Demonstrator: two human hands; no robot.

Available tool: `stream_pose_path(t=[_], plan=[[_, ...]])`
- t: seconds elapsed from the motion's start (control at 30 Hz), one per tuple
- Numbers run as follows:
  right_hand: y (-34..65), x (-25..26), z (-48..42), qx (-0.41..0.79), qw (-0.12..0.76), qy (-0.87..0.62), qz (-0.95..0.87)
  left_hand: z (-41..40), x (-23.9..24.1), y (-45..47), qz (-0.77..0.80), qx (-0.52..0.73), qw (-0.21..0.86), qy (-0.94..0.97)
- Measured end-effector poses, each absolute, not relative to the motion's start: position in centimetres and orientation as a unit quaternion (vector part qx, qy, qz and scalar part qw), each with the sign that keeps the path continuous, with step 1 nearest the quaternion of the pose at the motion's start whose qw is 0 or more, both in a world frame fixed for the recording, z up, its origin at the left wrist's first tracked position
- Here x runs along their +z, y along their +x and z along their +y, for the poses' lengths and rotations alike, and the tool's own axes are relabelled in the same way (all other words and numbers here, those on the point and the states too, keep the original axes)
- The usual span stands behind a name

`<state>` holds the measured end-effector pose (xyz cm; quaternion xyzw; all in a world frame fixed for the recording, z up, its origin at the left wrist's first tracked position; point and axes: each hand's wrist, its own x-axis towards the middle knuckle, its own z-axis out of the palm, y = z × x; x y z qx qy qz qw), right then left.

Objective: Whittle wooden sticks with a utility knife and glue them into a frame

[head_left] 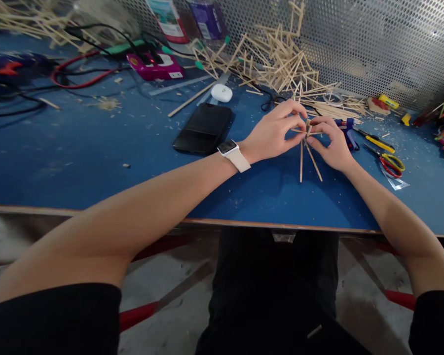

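Note:
Between my two hands stands a small structure of thin wooden sticks (301, 160), joined near the top, with two sticks splaying down toward me. My left hand (279, 129), with a watch (227, 147) on its wrist, pinches the structure from the left side. From the right, my right hand (332, 143) has its thumb and fingers closed on the same joint. Stick ends poke out sideways at the fingertips of both hands. What exactly lies under the fingertips is partly hidden. A blue glue gun (348, 129) lies just beyond my right hand.
A phone (203, 128) and a white earbud case (221, 92) lie left of my hands. Loose sticks (281, 59) are heaped by the perforated metal panel (355, 44). Scissors (392, 163) and yellow-handled pliers (379, 143) lie right. A pink power strip (155, 66) with cables sits at back left.

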<state>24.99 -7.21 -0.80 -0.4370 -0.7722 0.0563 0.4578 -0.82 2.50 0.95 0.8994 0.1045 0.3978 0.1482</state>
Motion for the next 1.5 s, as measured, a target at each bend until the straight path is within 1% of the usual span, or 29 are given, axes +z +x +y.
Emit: stream_pose_path(t=[0.23,0.47,0.63,0.83,0.97,1.17,1.3,1.5], plan=[[24.2,-0.5,-7.4,0.109,0.484,-0.457,-0.738,1.4,1.5,-1.0,0.109,0.401,0.154,0.897],[23.9,-0.3,-7.6,0.199,0.502,-0.436,-0.72,0.1,2.1,-1.3,0.136,0.396,0.151,0.896],[23.7,0.0,-7.7,0.19,0.521,-0.42,-0.718,-0.1,2.2,-1.4,0.132,0.403,0.157,0.892],[23.5,0.2,-7.9,0.181,0.512,-0.45,-0.709,-0.4,2.5,-1.4,0.142,0.397,0.159,0.893],[23.5,0.5,-8.0,0.188,0.517,-0.44,-0.71,-0.5,2.4,-1.4,0.149,0.394,0.152,0.894],[23.3,0.5,-7.8,0.253,0.538,-0.412,-0.69,0.5,1.4,-0.8,0.049,0.485,0.094,0.868],[23.2,0.2,-7.7,0.298,0.561,-0.381,-0.672,1.0,1.0,-0.6,0.058,0.478,0.098,0.871],[23.2,0.1,-7.7,0.296,0.558,-0.395,-0.667,1.2,0.9,-0.5,0.06,0.481,0.103,0.869]])
